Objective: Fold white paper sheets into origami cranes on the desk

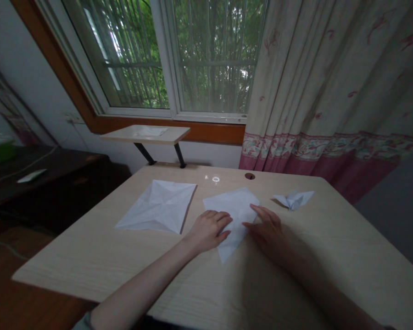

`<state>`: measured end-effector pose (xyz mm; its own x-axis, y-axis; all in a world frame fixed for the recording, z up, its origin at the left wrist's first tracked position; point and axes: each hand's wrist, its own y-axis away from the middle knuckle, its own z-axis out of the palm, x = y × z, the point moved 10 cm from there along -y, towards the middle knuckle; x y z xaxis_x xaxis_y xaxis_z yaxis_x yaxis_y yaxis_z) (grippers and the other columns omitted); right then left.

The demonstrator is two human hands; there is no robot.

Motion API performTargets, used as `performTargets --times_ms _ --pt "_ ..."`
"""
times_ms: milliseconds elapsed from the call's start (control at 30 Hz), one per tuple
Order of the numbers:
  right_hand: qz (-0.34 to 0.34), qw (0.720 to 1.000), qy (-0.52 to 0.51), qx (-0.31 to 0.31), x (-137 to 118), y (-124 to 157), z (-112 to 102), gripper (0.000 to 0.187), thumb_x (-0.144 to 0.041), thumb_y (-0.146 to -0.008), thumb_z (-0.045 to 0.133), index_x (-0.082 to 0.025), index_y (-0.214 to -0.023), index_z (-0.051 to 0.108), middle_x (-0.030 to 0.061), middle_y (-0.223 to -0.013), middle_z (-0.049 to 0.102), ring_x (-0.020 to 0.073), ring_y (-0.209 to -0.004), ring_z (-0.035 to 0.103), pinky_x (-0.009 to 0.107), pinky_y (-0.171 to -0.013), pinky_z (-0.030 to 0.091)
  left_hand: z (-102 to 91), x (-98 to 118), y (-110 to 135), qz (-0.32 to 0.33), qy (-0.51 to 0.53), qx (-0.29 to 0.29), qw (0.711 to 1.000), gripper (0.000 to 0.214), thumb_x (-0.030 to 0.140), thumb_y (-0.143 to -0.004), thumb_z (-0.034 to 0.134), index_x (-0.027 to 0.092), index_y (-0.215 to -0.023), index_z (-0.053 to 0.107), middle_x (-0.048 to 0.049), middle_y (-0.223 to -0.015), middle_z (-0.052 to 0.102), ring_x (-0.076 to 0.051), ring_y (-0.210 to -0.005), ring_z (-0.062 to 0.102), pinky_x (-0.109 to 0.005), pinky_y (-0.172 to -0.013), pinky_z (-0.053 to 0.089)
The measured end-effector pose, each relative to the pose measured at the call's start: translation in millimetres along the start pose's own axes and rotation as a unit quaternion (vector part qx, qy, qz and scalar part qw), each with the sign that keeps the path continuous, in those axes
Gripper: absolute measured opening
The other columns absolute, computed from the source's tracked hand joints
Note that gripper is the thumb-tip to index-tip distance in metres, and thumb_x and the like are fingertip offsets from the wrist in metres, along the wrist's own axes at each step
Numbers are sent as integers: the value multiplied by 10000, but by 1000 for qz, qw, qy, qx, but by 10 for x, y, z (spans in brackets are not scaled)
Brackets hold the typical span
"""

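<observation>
A partly folded sheet of white paper (239,201) lies flat on the desk in front of me, one pointed corner toward me. My left hand (208,229) rests on its left part, fingers stretched out and pressing down. At the paper's right edge is my right hand (266,229), its thumb and forefinger apart and touching the edge. A creased, unfolded white sheet (161,206) lies to the left. To the right stands a small folded paper crane (292,200).
The pale wooden desk (124,266) has a raised shelf (124,133) at the back left with a white paper on it. A cable hole (249,176) sits near the back edge. Behind are a window and a patterned curtain (296,146). A dark table (72,169) stands at the left.
</observation>
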<state>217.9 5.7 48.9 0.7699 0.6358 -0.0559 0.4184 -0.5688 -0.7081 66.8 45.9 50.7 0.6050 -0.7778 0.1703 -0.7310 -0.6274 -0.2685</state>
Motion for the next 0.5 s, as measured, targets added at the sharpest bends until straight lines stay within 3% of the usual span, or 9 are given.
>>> performTargets --times_ms 200,500 --pt "-7 998 -58 -30 43 29 89 338 -109 -941 537 -325 -1118 726 69 -1466 504 264 -1323 488 507 -1056 465 13 33 13 41 69 12 997 319 271 -979 563 244 -1294 607 -47 -1341 643 -237 -1206 613 -409 -1027 495" --pt "-7 992 -114 -44 46 8 121 489 -22 -903 480 -326 -1228 681 60 -1557 418 249 -1392 444 496 -1066 477 76 -1 29 59 78 29 995 251 250 -973 562 258 -1173 712 -44 -1303 678 -229 -1170 652 -399 -1002 529"
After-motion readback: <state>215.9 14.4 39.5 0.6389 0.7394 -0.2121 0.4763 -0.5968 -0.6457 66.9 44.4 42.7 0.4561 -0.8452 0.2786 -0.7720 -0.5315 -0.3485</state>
